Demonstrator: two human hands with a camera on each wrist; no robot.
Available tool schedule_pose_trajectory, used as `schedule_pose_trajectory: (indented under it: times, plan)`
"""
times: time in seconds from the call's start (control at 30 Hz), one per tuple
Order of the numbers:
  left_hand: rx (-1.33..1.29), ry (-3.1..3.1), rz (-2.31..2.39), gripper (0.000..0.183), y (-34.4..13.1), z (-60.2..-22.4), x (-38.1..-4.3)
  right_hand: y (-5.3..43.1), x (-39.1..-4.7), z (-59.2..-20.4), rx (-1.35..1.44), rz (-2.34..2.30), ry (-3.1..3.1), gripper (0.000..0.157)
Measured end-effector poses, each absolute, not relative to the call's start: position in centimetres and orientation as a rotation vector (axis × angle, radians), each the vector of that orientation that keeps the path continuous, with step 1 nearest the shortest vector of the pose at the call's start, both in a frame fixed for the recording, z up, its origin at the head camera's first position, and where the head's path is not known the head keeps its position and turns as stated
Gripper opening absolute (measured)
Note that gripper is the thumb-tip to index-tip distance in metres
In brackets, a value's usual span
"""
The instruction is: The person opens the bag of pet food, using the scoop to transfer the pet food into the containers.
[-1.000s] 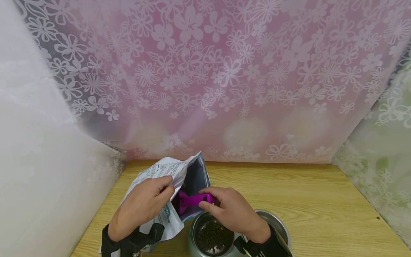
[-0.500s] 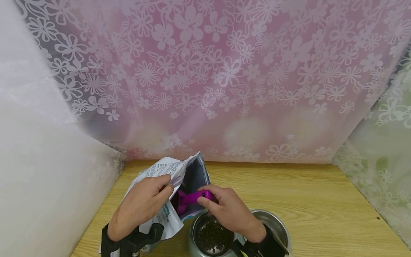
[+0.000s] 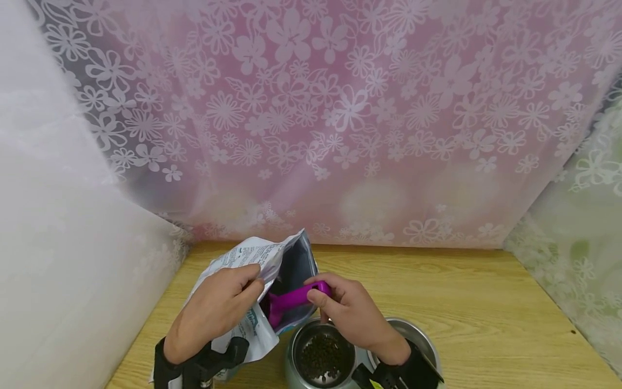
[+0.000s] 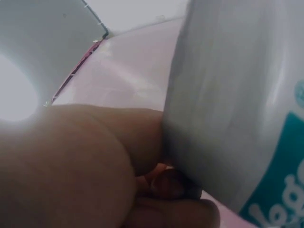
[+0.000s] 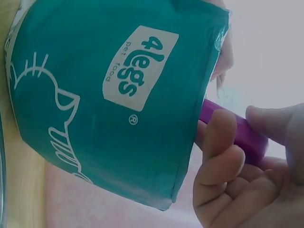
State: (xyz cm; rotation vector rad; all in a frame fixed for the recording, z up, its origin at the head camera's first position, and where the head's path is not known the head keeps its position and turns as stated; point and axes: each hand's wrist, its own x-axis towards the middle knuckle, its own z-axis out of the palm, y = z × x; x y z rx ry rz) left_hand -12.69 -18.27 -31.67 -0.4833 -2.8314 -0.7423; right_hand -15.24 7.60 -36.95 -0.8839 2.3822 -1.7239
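Observation:
A pet food bag [image 3: 243, 259], white with print on one side and teal on the other, leans with its mouth open to the right. My left hand [image 3: 218, 300] grips the bag's upper edge between thumb and fingers. In my right hand [image 3: 357, 313] is the handle of a purple scoop [image 3: 291, 300], pinched between thumb and fingers. The scoop's head is inside the bag's mouth, mostly hidden there. Brown kibble [image 3: 322, 354] lies in a metal bowl [image 3: 295, 354] just below the bag's mouth. In the right wrist view the bag's teal face [image 5: 118, 128] fills the left half.
A second metal bowl [image 3: 425, 337] stands to the right, partly behind my right wrist. The wooden table [image 3: 486, 302] reaches to a pink flowered curtain [image 3: 369, 135] at the back. A white sheet [image 3: 73, 259] hangs on the left.
My right hand has drawn the scoop's handle slightly up and to the right, so the handle tilts more. The left hand and the bag stay about where they were.

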Motion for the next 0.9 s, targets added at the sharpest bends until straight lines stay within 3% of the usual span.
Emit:
schedule_pose_trajectory:
  times: [0.43, 0.9]
  plan:
    - [-0.474, -2.829, -0.762, 0.032, -18.3, -31.7, -12.6, 7.8, -15.4, -37.1, -0.866, -1.888, 2.298, 0.027]
    - [-0.48, -2.833, -0.772, 0.032, -18.4, -31.7, -12.7, 8.8, -15.8, -36.5, -0.655, -2.416, 2.377, 0.018]
